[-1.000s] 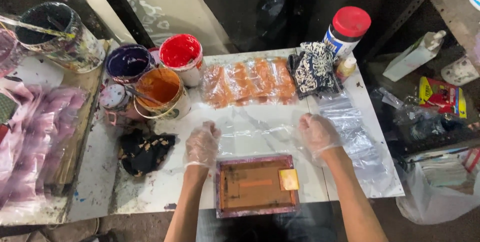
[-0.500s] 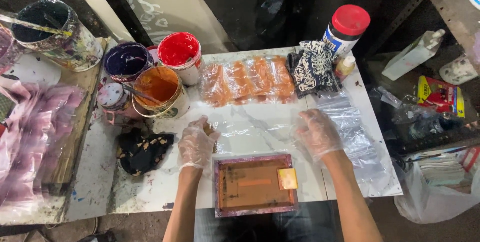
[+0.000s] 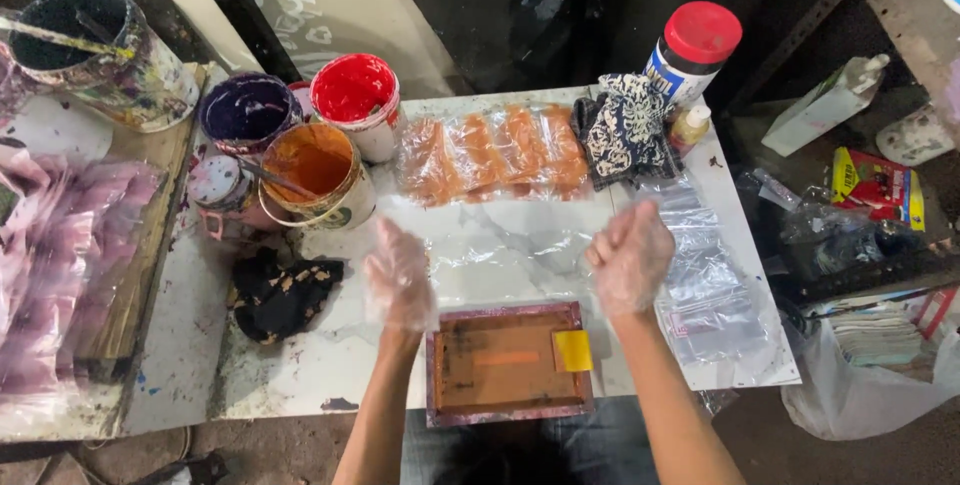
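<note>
Head view: gloved left hand point(image 3: 398, 278) and right hand point(image 3: 628, 257) hover apart above clear plastic sheet point(image 3: 505, 250).

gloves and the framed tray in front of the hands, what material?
Gloves, left hand and right hand: thin clear plastic film, crinkled and see-through. Framed tray: probably a wooden frame, paint-stained purple, around a flat orange-brown panel; panel material unclear. Yellow square on it: cannot tell.

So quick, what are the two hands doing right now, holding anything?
Left hand: open, gloved, holding nothing, above the clear plastic sheet.
Right hand: gloved, fingers curled in; cannot tell if it holds anything.
</note>
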